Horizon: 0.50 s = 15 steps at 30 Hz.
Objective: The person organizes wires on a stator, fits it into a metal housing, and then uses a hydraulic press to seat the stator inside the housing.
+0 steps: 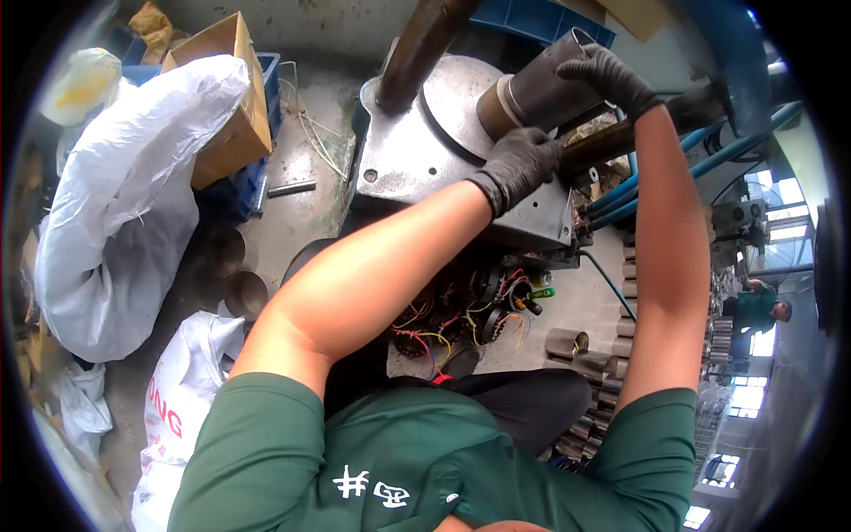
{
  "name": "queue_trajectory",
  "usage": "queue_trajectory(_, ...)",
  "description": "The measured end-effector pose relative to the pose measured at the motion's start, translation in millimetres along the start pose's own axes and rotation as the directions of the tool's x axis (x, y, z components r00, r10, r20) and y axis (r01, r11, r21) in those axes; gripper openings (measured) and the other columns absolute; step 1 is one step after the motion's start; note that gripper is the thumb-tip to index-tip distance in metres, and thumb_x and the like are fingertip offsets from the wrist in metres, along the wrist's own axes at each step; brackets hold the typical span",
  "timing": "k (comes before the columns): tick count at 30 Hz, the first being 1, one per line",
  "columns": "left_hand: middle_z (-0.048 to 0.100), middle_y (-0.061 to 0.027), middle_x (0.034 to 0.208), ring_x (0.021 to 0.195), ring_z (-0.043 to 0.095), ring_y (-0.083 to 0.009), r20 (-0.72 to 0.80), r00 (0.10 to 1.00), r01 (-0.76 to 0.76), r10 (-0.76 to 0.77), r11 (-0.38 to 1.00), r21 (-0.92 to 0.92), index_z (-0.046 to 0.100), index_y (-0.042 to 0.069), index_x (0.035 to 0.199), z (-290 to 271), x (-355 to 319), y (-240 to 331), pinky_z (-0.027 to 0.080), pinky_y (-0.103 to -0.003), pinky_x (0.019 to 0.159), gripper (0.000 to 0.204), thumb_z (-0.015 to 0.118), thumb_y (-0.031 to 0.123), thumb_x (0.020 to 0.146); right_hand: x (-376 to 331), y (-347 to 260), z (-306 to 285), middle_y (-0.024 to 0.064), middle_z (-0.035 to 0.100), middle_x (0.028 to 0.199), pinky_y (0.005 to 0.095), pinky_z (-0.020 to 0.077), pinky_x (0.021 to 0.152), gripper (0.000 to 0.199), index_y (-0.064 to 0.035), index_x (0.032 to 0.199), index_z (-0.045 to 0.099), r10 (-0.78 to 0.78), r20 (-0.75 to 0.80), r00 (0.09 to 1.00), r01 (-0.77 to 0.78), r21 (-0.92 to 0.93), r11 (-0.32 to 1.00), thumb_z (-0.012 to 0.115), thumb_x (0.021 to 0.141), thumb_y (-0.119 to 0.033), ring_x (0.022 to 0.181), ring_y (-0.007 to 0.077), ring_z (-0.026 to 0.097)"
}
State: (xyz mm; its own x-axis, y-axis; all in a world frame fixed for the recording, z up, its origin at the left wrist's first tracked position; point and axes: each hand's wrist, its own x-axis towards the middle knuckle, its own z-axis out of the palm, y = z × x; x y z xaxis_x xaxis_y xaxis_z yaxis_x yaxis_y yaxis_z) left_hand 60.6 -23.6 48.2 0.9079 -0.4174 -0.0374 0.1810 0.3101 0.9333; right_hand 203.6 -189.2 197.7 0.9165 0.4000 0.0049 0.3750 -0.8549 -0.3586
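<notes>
Workpiece: grey metal tube (541, 84) lying on the machine's steel plate (417, 160).
Right hand (612, 75): gloved fingers wrapped over the tube's far end.
Left hand (519, 164): gloved fingers curled, pressing at the tube's near base.

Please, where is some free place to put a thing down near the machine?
The grey floor between the cardboard box and the machine is mostly bare. The machine's flat top is partly free. Under the left hand, the wires crowd everything.

Black gloves on both hands (523, 164), green short sleeves
</notes>
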Motion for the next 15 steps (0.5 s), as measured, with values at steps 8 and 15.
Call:
queue_trajectory(8,0.077,-0.0146,0.098,0.089,0.074,-0.0214,-0.124,0.922,-0.307,0.368,0.886,0.347,0.072,0.000,0.119,-42.2,10.8,-5.9,0.059,-0.034,0.084,0.037,0.067,0.032,0.101,9.8,-15.5,-8.9,-0.0014,0.067,0.076,0.0312,0.0498,0.071,0.023,-0.0065,0.087,0.077,-0.064,0.143,0.988,0.054,0.074,0.996,0.083,0.086,-0.029,0.073,0.0080,0.057)
queue_trajectory(15,0.068,-0.0071,0.077,0.070,0.062,-0.0170,-0.089,0.938,-0.307,0.334,0.923,0.230,0.072,0.004,0.099,-47.5,8.5,6.2,0.052,-0.034,0.067,0.022,0.066,0.024,0.100,-5.6,-42.0,-0.9,0.0056,0.070,0.079,0.0342,0.0513,0.076,0.043,-0.0019,0.089,0.076,-0.017,-0.165,0.986,-0.008,-0.150,0.989,0.076,0.094,-0.044,0.077,0.0147,0.059)
